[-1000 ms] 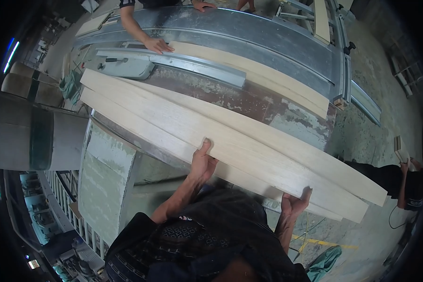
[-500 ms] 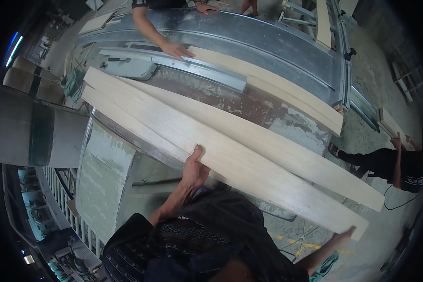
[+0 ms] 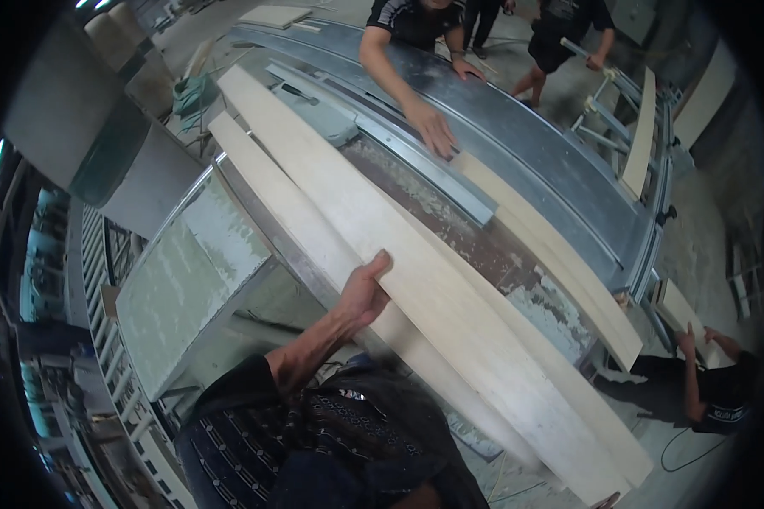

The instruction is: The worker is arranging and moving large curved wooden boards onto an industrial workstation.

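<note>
We grip the pale wooden plank [image 3: 416, 280] edge with our left hand [image 3: 361, 297], thumb on top; the plank lies across the saw table [image 3: 518, 170]. Right hand out of view. A co-worker's hand [image 3: 433, 129] presses a narrower board [image 3: 543, 242] beyond.

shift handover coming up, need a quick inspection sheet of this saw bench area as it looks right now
surface: worn metal saw table, paint patchy.
job's things: long pale boards stacked lengthwise on the table; another board beyond the rail.
clutter: grey block at the far end.
hands: left hand grips the near edge of the boards, fingers on top; right hand not in view.
cables: thin cable on the floor.
surroundings: co-worker's hand pressing the far board; crouching person; grey panel on the left.
</note>
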A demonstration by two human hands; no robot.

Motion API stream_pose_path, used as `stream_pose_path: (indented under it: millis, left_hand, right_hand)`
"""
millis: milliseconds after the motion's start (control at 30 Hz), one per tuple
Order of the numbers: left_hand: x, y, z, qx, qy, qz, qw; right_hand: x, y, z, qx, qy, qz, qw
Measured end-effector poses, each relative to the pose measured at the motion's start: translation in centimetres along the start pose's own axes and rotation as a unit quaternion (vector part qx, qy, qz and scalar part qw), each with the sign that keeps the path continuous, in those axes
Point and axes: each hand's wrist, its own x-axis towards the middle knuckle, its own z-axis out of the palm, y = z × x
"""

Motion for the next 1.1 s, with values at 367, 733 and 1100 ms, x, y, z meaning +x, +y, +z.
stream_pose_path:
  millis: [367, 733, 1100]
  left_hand:
    - [10.8, 11.1, 2.4, 0.024, 0.003, 0.134, 0.991]
    - [21.8, 16.5, 2.3, -0.046, -0.026, 0.196, 0.979]
    - [20.8, 16.5, 6.6, 0.058, -0.061, 0.183, 0.979]
  right_hand:
    - [-8.5, -9.0, 2.5, 0.2, -0.294, -0.002, 0.934]
    - [-12.8, -18.6, 3.9, 0.253, -0.311, -0.005, 0.916]
    - [-17.4, -28.3, 10.9, 0.325, -0.336, -0.005, 0.884]
